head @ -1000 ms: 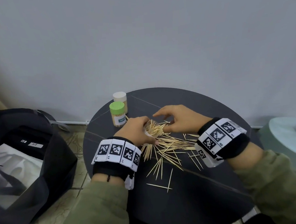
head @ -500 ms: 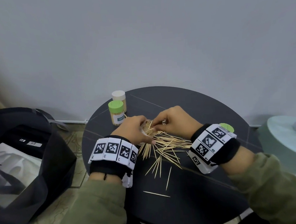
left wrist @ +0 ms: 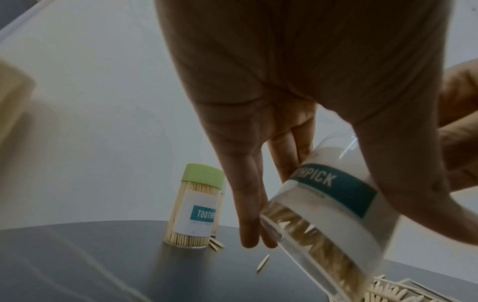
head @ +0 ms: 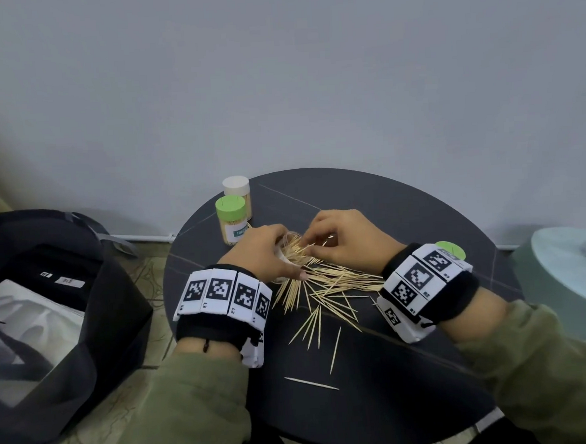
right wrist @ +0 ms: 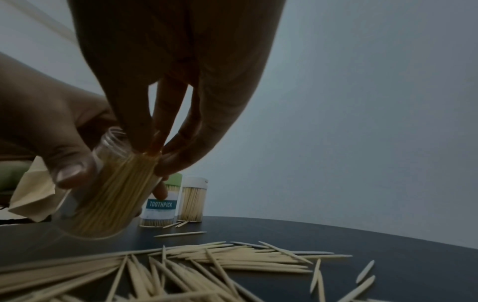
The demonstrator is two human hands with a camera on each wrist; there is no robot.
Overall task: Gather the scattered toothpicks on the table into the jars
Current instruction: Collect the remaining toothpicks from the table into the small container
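Now both hands grip: left hand (head: 259, 249) one open jar (left wrist: 333, 204), right hand (head: 347, 240) a toothpick bundle (right wrist: 145, 163); two capped jars (head: 234, 218) stand.

A right hand (right wrist: 178, 85) pinches a toothpick bundle (right wrist: 121, 192) into a tilted clear jar (right wrist: 103, 194). The left hand (right wrist: 49, 126) grips the jar. Loose toothpicks (right wrist: 207, 263) lie below.

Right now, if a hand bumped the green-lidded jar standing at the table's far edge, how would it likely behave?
The green-lidded jar looks tall and narrow, so it may tip. Being round, it would probably roll. Its lid is on, so the toothpicks packed inside likely stay put.
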